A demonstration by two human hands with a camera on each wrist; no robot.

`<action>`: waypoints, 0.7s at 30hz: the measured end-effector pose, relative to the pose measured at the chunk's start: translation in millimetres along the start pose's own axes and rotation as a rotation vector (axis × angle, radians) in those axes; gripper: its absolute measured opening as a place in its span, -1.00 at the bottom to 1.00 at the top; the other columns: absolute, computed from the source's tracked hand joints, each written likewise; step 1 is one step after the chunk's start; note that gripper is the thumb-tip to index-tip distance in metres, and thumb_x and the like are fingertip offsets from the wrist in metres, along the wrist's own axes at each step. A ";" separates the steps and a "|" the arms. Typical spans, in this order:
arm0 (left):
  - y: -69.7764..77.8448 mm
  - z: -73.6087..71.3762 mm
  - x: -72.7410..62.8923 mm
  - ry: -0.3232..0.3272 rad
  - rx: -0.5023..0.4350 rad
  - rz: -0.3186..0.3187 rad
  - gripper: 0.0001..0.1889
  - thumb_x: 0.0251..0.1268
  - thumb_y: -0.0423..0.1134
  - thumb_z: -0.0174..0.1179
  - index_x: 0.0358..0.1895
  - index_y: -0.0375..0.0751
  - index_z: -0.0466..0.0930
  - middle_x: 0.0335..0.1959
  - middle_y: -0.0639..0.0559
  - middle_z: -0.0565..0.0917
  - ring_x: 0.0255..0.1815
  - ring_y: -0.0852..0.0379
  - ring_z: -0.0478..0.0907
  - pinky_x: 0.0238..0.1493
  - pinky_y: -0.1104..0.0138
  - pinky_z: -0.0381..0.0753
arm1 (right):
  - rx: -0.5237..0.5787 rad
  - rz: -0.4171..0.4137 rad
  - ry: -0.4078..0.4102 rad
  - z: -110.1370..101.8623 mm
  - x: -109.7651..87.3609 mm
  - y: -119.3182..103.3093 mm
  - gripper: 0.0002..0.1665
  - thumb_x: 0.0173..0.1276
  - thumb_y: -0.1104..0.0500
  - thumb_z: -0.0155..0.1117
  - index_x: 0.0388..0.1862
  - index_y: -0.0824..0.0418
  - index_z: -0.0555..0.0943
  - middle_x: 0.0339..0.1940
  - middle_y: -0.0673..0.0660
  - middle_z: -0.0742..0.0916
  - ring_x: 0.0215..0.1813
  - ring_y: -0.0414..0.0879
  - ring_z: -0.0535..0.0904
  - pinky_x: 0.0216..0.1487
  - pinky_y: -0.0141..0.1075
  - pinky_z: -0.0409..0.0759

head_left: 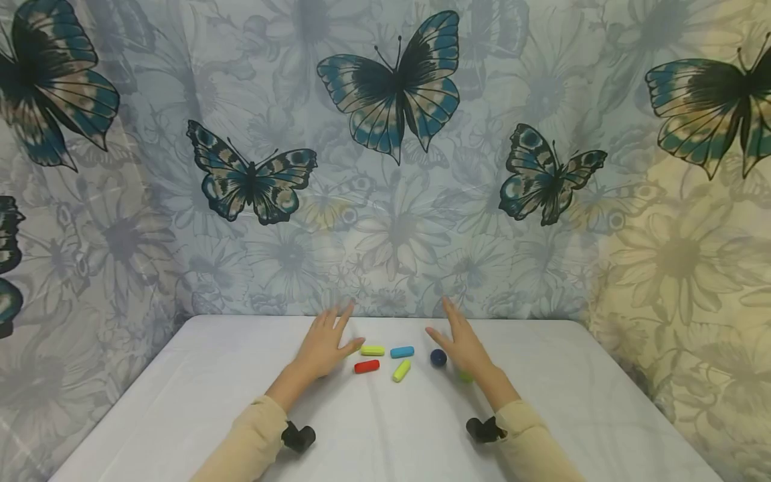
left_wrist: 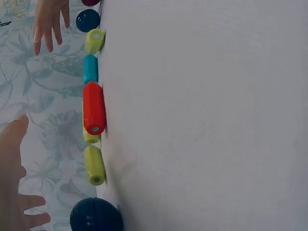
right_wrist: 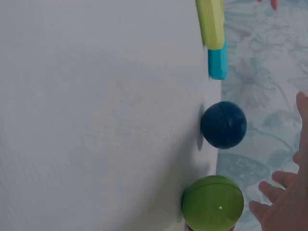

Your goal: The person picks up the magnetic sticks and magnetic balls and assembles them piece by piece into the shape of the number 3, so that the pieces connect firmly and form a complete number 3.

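My left hand [head_left: 322, 348] is spread above the table, its thumb near a yellow-green rod [head_left: 373, 351] and a red rod [head_left: 367, 367]. Fingers apart, my right hand [head_left: 467, 345] hovers beside a dark blue ball [head_left: 438, 358] and over a green ball [right_wrist: 212, 203], mostly hidden by it in the head view. Between the hands lie a blue rod [head_left: 402, 352] and a slanted yellow-green rod [head_left: 401, 371]. Another dark blue ball [left_wrist: 96, 214] and a yellow-green rod [left_wrist: 95, 165] show in the left wrist view. Neither hand holds anything.
A white-covered table [head_left: 385, 428] carries the pieces, with butterfly-patterned fabric [head_left: 397, 268] hanging behind and at the sides. At the top of the left wrist view, a purple ball [left_wrist: 90, 2] is partly cut off. Something red peeks out behind the green ball.
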State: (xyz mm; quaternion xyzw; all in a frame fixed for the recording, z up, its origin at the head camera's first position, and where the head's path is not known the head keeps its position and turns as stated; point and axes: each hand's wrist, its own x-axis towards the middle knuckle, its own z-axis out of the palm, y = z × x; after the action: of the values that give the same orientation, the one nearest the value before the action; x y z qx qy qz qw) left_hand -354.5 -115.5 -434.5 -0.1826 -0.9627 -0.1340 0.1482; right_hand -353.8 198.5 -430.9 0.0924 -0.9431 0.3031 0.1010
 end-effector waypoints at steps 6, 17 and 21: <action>5.6 5.9 -5.7 -0.038 -0.060 -0.004 -0.16 0.35 0.36 -0.06 0.57 0.05 -0.04 0.51 -0.23 0.20 0.52 -0.24 0.16 0.52 -0.08 0.13 | 0.128 0.021 -0.010 3.4 -6.4 -1.7 0.02 0.41 -0.37 -0.01 0.62 -0.05 -0.22 0.64 0.19 0.01 0.60 0.29 -0.05 0.52 0.24 -0.03; 14.3 9.7 -15.0 -0.035 -0.263 0.045 -0.23 0.34 0.19 0.13 0.54 0.11 0.06 0.51 -0.07 0.26 0.52 -0.13 0.18 0.45 -0.11 0.27 | 0.353 0.064 -0.010 9.4 -16.2 -6.9 -0.01 0.40 -0.19 0.18 0.59 0.16 -0.04 0.56 0.31 0.22 0.54 0.25 0.17 0.51 0.11 0.18; 16.8 11.7 -18.6 -0.080 -0.386 0.036 -0.24 0.35 0.17 0.13 0.54 0.11 0.07 0.52 0.00 0.23 0.55 -0.09 0.14 0.45 -0.11 0.26 | 0.417 0.033 -0.007 12.6 -20.3 -6.5 -0.09 0.40 -0.04 0.24 0.54 0.27 0.07 0.52 0.34 0.28 0.53 0.26 0.21 0.52 0.07 0.18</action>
State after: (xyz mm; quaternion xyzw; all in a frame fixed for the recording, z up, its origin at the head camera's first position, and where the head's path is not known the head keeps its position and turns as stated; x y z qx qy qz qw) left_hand -334.2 -102.6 -448.1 -0.2301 -0.9208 -0.3059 0.0743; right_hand -334.5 188.2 -442.3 0.0971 -0.8617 0.4929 0.0713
